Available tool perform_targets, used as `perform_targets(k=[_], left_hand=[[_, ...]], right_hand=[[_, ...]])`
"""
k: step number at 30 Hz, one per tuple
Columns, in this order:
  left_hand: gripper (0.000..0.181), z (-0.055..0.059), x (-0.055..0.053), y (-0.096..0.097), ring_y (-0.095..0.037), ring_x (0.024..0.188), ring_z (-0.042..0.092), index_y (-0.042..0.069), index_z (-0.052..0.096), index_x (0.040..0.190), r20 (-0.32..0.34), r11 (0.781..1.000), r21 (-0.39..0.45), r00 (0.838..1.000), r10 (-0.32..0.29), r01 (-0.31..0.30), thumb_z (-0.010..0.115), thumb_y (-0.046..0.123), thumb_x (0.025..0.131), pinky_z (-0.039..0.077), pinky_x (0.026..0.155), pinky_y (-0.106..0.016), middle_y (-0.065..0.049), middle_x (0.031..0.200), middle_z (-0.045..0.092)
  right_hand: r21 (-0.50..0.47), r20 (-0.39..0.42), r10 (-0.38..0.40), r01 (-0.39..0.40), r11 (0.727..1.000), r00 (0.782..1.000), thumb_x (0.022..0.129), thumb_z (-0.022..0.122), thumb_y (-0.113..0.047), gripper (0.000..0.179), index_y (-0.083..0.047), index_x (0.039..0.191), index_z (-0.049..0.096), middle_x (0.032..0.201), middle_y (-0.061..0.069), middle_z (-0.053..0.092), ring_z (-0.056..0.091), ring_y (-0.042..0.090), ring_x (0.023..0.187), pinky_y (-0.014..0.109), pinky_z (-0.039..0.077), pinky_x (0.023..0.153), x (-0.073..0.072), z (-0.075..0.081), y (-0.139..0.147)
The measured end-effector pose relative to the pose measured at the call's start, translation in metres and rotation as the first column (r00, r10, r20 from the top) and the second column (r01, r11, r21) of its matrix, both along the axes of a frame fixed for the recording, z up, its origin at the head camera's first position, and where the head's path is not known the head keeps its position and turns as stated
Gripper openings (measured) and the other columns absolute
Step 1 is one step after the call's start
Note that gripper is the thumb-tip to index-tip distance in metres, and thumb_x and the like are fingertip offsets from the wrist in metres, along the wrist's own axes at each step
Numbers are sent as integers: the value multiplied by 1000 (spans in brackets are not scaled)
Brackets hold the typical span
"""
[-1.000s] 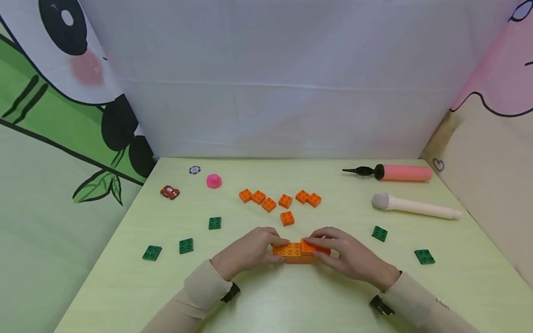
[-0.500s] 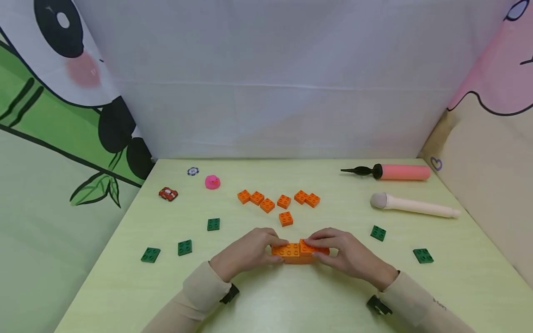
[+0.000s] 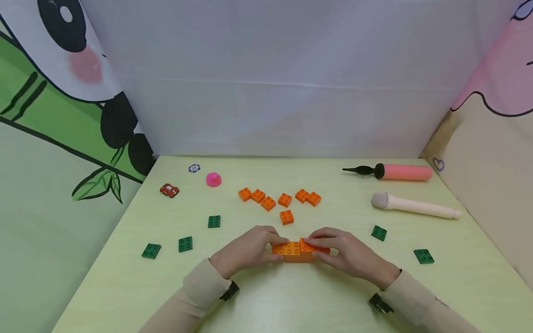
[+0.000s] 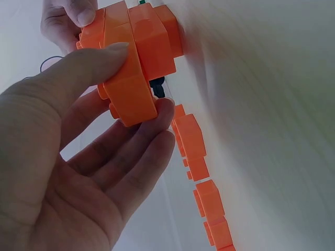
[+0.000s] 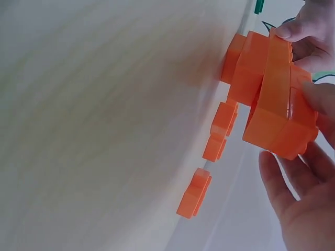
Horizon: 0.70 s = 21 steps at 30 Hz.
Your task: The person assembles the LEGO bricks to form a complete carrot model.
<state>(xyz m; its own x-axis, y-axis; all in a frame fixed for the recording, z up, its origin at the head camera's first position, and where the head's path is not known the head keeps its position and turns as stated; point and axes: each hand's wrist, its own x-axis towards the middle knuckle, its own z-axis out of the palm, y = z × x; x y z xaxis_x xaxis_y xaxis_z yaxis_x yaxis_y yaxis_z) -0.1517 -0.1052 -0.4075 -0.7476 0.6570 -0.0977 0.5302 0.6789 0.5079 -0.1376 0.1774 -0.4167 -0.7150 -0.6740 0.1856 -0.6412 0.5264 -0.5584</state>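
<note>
At the near middle of the table, both hands hold one built stack of orange toy bricks [image 3: 287, 249]. My left hand [image 3: 254, 249] pinches its left end, thumb on the near side and fingers behind. My right hand [image 3: 347, 254] grips the raised brick [image 3: 307, 246] on top at the right end. In the left wrist view, the thumb lies across a wide brick [image 4: 128, 86] whose narrower lower bricks [image 4: 152, 42] step toward the table. The right wrist view shows the top brick [image 5: 301, 112] seated against the wide one, with fingertips right at its end.
Several loose orange bricks [image 3: 286, 217] lie beyond the hands. Green bricks [image 3: 214, 221] are spread left and right. Farther back are a red toy car [image 3: 169, 190], pink duck [image 3: 213, 179], poker chip [image 3: 194, 168], pink hand pump [image 3: 405, 172] and white microphone-like stick [image 3: 416, 206].
</note>
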Motion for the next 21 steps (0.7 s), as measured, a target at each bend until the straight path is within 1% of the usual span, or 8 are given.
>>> perform_targets(k=[3,8,12,14,15,17,19,21], left_hand=[[43,0,0,0,-8,100,60,19,68,130,-2,1000,-4,1000,-4,4,76,30,90,52,93,-26,6,114,68],[42,1,0,0,-8,104,61,18,69,129,-5,1000,5,1000,-10,10,76,31,90,51,96,-27,6,118,69],[48,1,-1,-1,-8,102,61,16,70,127,-14,999,30,1000,25,-24,74,45,88,52,94,-28,6,116,70],[52,1,-4,-3,-9,100,61,15,71,126,-22,996,55,998,67,-65,70,51,89,52,91,-30,5,113,70],[52,1,-6,-3,-10,98,62,14,72,124,-31,994,72,996,89,-86,69,52,89,53,90,-31,4,111,70],[44,2,-12,-3,-13,96,62,13,74,116,-62,987,107,990,124,-117,68,49,91,53,88,-33,3,105,71],[37,4,-21,-2,-16,96,63,12,75,112,-95,981,130,984,154,-141,68,43,93,54,87,-35,1,103,72],[32,4,-32,1,-19,96,64,11,75,111,-123,979,136,979,165,-148,70,36,94,54,85,-35,-2,105,72]], right_hand=[[6,2,-9,9,1000,1000,93,73,-22,43,-26,134,64,128,-9,62,60,12,115,30,56,90,0,0,3],[19,8,-37,37,999,999,92,73,-22,43,-27,134,64,129,-10,63,60,13,118,35,55,94,0,1,10],[20,1,-34,34,999,999,93,73,-22,41,-25,133,66,127,-9,64,61,13,117,35,55,94,-1,2,14],[18,-3,-28,28,999,1000,92,73,-22,41,-25,132,66,126,-10,65,62,13,117,35,55,94,-1,2,14],[17,-5,-27,27,999,1000,92,73,-22,40,-24,132,66,126,-10,65,62,13,116,35,55,94,-1,2,14],[18,-4,-24,24,1000,1000,92,73,-22,41,-24,132,66,126,-10,65,62,12,116,35,55,94,-1,3,14],[22,-1,-25,25,999,1000,92,73,-22,40,-24,132,66,126,-10,65,62,12,116,36,55,94,-1,3,14],[24,1,-21,21,999,1000,92,73,-22,40,-24,132,67,126,-10,65,62,12,116,36,55,94,-2,3,14]])
